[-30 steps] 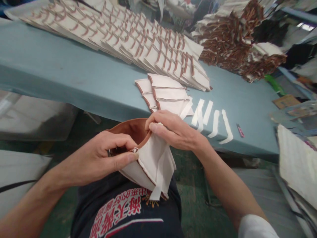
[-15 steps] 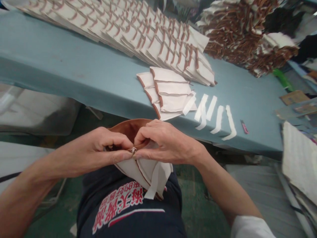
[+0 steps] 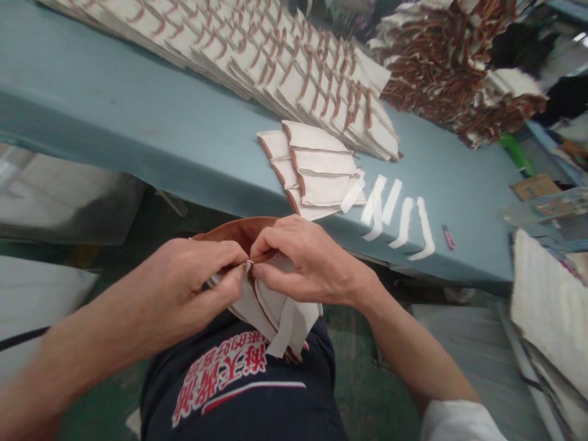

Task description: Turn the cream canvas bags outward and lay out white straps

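Observation:
I hold a cream cloth pouch (image 3: 275,309) with brown trim and a brown inside over my lap, in front of the table edge. My left hand (image 3: 193,288) is closed, pinching the pouch's rim at a small metal zip pull (image 3: 248,265). My right hand (image 3: 303,260) is closed too, its fingertips pinching the same rim right beside the left thumb. A white strip (image 3: 281,334) hangs down from the pouch. Much of the pouch is hidden under both hands.
A blue table (image 3: 138,135) runs across the view. Long rows of cream pouches (image 3: 275,67) overlap on it, with a small stack (image 3: 312,174) near the edge. Several white strips (image 3: 395,211) and a small red cutter (image 3: 448,237) lie to the right. Brown-trimmed heaps (image 3: 441,67) sit behind.
My right hand slid from the pouch's upper rim toward the left hand, and both now pinch together at the zip pull. The pouch sits more bunched under the hands.

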